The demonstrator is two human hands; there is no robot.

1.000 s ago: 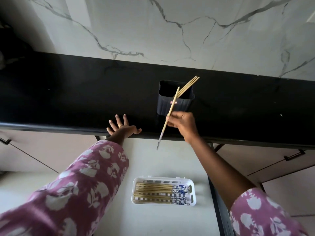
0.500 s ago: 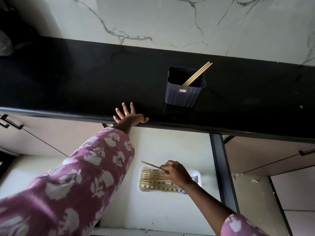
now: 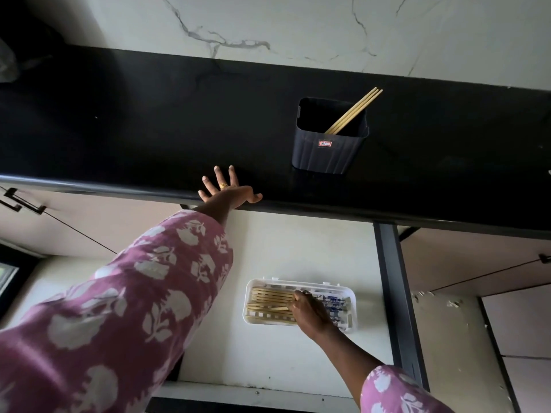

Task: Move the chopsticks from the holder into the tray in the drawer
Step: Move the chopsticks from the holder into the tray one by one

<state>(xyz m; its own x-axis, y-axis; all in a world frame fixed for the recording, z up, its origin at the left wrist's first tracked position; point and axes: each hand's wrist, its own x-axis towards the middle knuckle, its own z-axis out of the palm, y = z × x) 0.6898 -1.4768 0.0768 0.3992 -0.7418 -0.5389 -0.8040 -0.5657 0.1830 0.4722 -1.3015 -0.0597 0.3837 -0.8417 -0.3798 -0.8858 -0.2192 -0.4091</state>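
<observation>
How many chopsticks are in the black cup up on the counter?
3 chopsticks. They lean side by side inside the holder on the black counter, with their tops poking out past its back right corner. Another could be hidden behind them.

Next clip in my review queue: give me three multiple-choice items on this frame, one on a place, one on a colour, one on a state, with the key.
1. Where does the holder stand?
A. On the black counter
B. On a chair
C. On the floor

2. What colour is the tray?
A. Red
B. White
C. Green

3. What is the left hand doing?
A. Gripping the holder
B. Resting flat on the counter edge, fingers spread
C. Pinching a chopstick

Key: 1 A, the holder sits on the dark top, near its front edge. 2 B, its rim and walls are white. 3 B, the fingers are straight and hold nothing.
</observation>
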